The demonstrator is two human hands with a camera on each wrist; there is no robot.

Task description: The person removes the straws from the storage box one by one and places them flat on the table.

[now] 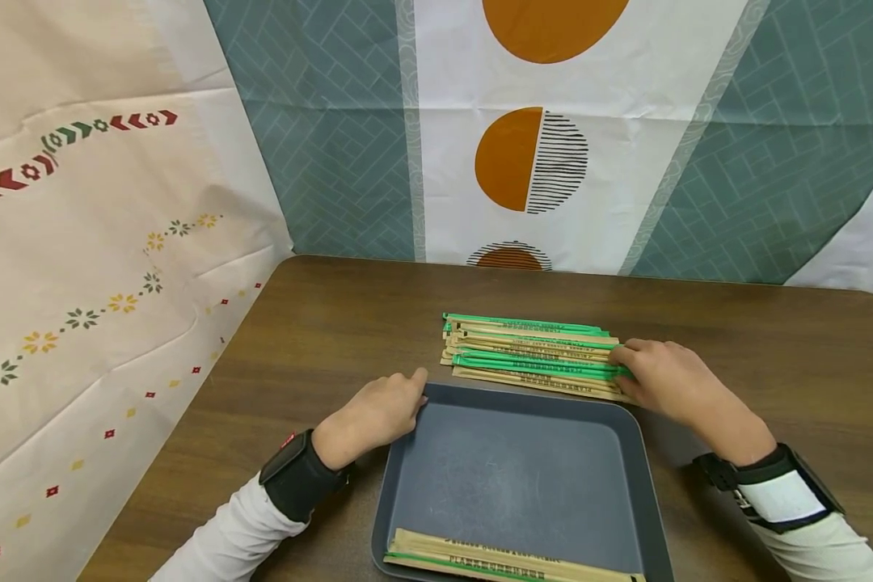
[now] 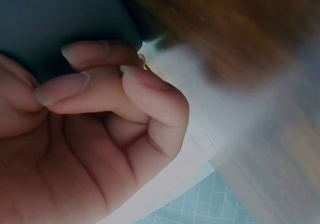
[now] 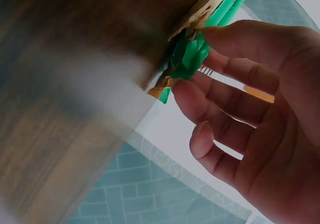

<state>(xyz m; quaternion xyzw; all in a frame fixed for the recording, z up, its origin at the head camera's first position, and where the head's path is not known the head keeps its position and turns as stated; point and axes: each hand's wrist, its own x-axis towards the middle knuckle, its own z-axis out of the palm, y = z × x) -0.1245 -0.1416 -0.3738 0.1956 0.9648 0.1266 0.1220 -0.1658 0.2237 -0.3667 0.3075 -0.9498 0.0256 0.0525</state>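
Note:
A pile of long, thin paper-wrapped sticks (image 1: 531,352), some green and some tan with printed lettering, lies just beyond the grey tray (image 1: 516,477). My right hand (image 1: 665,380) is at the pile's right end, where thumb and fingertips pinch the tip of a green wrapped stick (image 3: 192,56). At the tray's far left corner, my left hand (image 1: 374,408) grips the rim with thumb and curled fingers, also seen close up as the left hand (image 2: 105,98) in the left wrist view. More wrapped sticks (image 1: 502,558), mostly tan with a green one, lie along the tray's near side.
The brown wooden table (image 1: 320,323) carries the tray and the pile. Behind it hangs a patterned cloth (image 1: 335,145) in green and white with orange circles. A cream embroidered cloth (image 1: 116,283) hangs along the left edge.

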